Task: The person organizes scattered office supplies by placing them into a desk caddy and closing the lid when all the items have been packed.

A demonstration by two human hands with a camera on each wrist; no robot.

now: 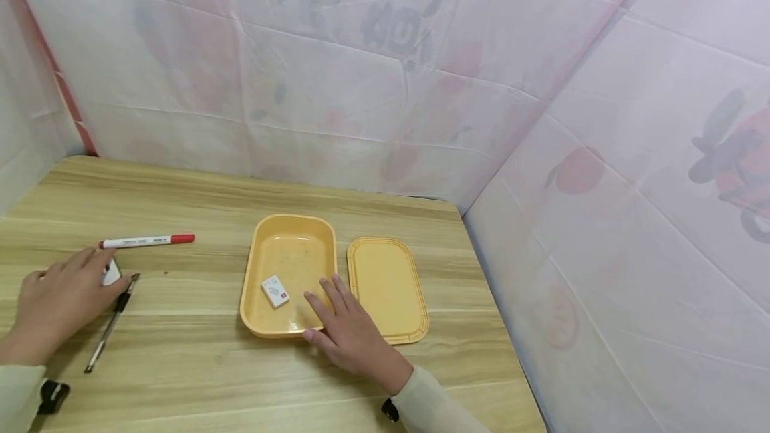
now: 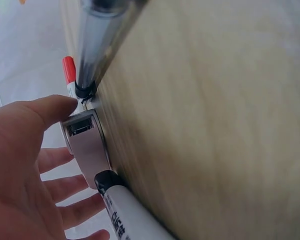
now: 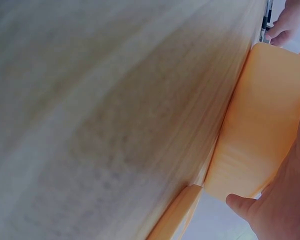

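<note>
My left hand (image 1: 66,299) is at the left of the table, thumb and fingers around a small white case (image 2: 88,142) with a rectangular slot in its end. A black-capped whiteboard marker (image 2: 130,217) lies beside the case, hidden by the hand in the head view. Close to the thumb is a clear pen (image 1: 111,333) with a black grip. My right hand (image 1: 355,339) rests over the near right corner of an open yellow box (image 1: 246,279), fingers spread over its rim and thumb outside against it. Inside the box lies a small white printed block (image 1: 275,291).
A red-capped marker (image 1: 147,241) lies just beyond the left hand. The yellow lid (image 1: 385,279) sits flat to the right of the box, partly behind the right hand. Pale printed sheets (image 1: 337,85) hang along the table's back and right edges.
</note>
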